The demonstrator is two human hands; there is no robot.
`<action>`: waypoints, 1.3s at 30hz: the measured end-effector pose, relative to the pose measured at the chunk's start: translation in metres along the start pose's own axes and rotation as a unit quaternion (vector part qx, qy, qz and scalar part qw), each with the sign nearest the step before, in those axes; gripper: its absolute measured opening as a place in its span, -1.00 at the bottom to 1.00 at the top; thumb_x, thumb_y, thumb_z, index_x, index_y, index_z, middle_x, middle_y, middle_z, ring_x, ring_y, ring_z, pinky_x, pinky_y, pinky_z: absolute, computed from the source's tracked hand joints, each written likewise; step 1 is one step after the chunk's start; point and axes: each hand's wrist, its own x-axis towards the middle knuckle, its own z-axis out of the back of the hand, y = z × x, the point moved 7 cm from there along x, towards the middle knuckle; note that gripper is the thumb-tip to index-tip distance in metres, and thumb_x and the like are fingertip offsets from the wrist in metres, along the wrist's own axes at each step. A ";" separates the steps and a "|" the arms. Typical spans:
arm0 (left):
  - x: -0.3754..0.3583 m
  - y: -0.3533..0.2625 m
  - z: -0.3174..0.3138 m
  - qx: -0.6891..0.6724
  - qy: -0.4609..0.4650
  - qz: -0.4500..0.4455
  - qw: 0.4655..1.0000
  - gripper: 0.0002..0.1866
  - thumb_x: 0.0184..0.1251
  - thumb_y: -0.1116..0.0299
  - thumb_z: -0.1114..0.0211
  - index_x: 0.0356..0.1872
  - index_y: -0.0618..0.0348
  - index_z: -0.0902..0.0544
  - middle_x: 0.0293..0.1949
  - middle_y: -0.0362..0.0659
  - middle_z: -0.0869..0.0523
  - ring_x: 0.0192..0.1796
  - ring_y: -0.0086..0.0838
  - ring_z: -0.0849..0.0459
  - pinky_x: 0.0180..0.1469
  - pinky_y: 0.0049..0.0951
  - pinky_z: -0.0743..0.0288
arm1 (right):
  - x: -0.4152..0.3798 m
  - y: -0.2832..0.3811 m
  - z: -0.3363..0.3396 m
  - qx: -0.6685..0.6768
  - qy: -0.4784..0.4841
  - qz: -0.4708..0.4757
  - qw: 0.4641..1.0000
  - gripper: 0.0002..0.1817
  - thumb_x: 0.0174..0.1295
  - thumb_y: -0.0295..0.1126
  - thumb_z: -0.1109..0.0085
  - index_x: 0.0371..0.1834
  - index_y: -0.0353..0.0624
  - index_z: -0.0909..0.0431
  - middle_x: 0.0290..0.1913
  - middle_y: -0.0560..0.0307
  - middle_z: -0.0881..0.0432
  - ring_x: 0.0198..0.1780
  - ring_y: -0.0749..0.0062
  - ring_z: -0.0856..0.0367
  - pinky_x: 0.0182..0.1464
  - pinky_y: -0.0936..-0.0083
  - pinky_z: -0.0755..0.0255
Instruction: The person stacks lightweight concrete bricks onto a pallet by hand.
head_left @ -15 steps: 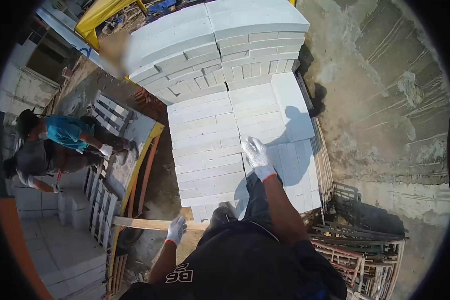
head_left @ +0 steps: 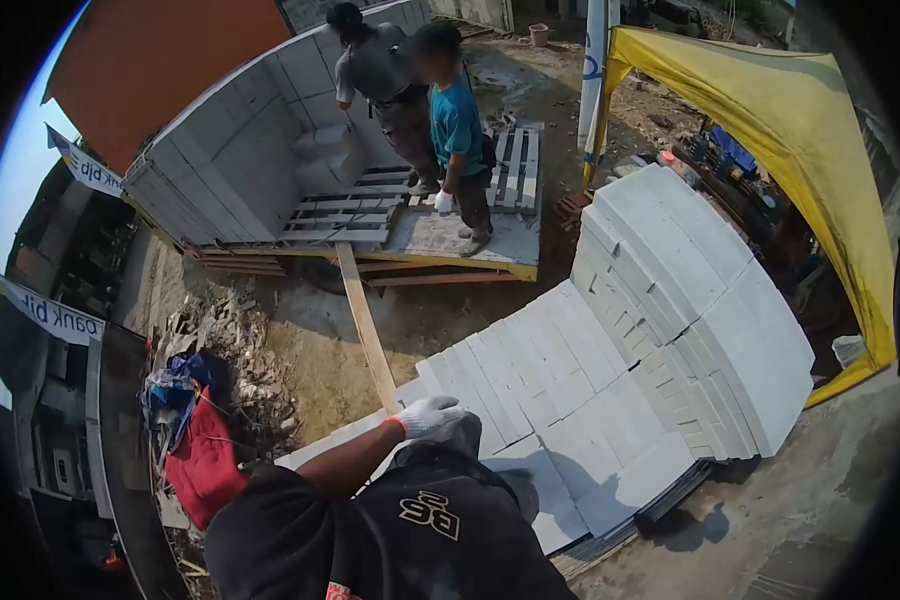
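Observation:
My left hand (head_left: 430, 416), in a white knit glove with a red cuff, lies over my dark-trousered knee (head_left: 458, 436). Its fingers look stretched out, and nothing shows in them. My right hand is out of view. Under and in front of me are pale grey-white blocks (head_left: 530, 368) laid flat in close rows. A taller stack of the same blocks (head_left: 710, 310) rises on their far right side. Near my left hand, a wooden plank (head_left: 365, 325) spans from the block layer to a truck bed (head_left: 450, 240).
Two people, one in a teal shirt (head_left: 454, 120) and one in grey (head_left: 370, 75), stand on the truck bed beside stacked blocks (head_left: 220, 150) and pallets (head_left: 345, 205). A yellow canopy (head_left: 760, 100) stands at right. Rubble (head_left: 220, 330) and red cloth (head_left: 205, 455) lie at left.
The view has swung left toward the truck. My left hand has come from beside my body to my knee. My right hand, earlier raised over the blocks, has left the view.

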 end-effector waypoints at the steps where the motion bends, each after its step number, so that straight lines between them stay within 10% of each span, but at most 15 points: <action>1: 0.004 -0.006 -0.002 -0.005 -0.017 -0.013 1.000 -0.35 0.42 -0.09 -0.03 0.25 0.30 -0.49 0.23 0.10 -0.57 0.32 -0.11 -0.48 0.35 -0.29 -0.30 | 0.005 0.040 -0.002 -0.011 0.002 0.025 1.000 -0.46 0.27 0.22 -0.02 0.07 0.06 -0.45 -0.15 0.12 -0.52 -0.22 0.17 -0.50 -0.23 0.07 -0.37; 10: 0.013 0.101 -0.016 0.006 -0.025 0.156 0.987 -0.23 0.33 -0.20 -0.09 0.26 0.35 -0.49 0.27 0.12 -0.53 0.36 -0.12 -0.45 0.38 -0.31 -0.28 | -0.039 0.390 -0.168 0.022 0.134 0.348 0.928 -0.48 0.27 -0.03 -0.22 0.13 -0.17 -0.47 0.04 -0.05 -0.55 0.02 0.15 -0.57 -0.04 0.13 -0.47; 14: 0.015 0.167 -0.029 -0.002 0.045 0.227 0.973 -0.24 0.30 -0.25 -0.09 0.10 0.37 -0.61 0.16 0.17 -0.61 0.25 -0.03 -0.55 0.27 -0.23 -0.38 | -0.102 0.387 -0.269 -0.111 0.198 0.404 0.886 -0.27 0.26 0.07 -0.21 0.40 -0.08 -0.27 0.30 -0.21 -0.44 0.22 -0.11 -0.49 0.20 -0.05 -0.36; 22: 0.114 0.197 0.014 0.026 0.024 0.233 0.972 -0.34 0.32 -0.14 -0.18 0.16 0.28 -0.60 0.12 0.08 -0.66 0.18 -0.16 -0.61 0.22 -0.28 -0.43 | -0.041 0.233 -0.274 -0.196 0.089 0.153 0.965 -0.69 0.27 -0.14 -0.22 -0.13 -0.15 -0.53 -0.60 0.13 -0.47 -0.67 0.31 -0.45 -0.61 0.32 -0.39; 31: 0.234 0.099 0.132 -0.118 -0.084 0.168 0.975 -0.32 0.31 -0.10 -0.18 0.22 0.31 -0.54 0.23 0.08 -0.58 0.32 -0.14 -0.49 0.33 -0.29 -0.33 | -0.019 0.256 -0.255 -0.123 0.068 0.154 0.978 -0.66 0.28 -0.05 -0.16 -0.18 -0.11 -0.46 -0.42 0.03 -0.50 -0.54 0.14 -0.48 -0.56 0.20 -0.41; 35: 0.254 0.070 0.146 -0.110 -0.110 0.095 0.983 -0.29 0.29 -0.13 -0.19 0.23 0.31 -0.52 0.25 0.10 -0.56 0.35 -0.10 -0.46 0.36 -0.31 -0.32 | -0.012 0.280 -0.315 -0.081 0.283 0.086 0.952 -0.71 0.30 -0.09 -0.16 -0.23 -0.07 -0.41 -0.45 0.12 -0.52 -0.59 0.24 -0.48 -0.59 0.25 -0.36; 39: 0.248 0.084 0.124 -0.133 -0.104 0.110 0.979 -0.28 0.29 -0.12 -0.19 0.24 0.32 -0.51 0.25 0.11 -0.56 0.34 -0.09 -0.47 0.35 -0.30 -0.32 | -0.073 0.301 -0.363 -0.173 0.161 0.212 0.948 -0.75 0.29 -0.16 -0.20 -0.30 -0.06 -0.40 -0.50 0.17 -0.53 -0.60 0.35 -0.51 -0.60 0.36 -0.36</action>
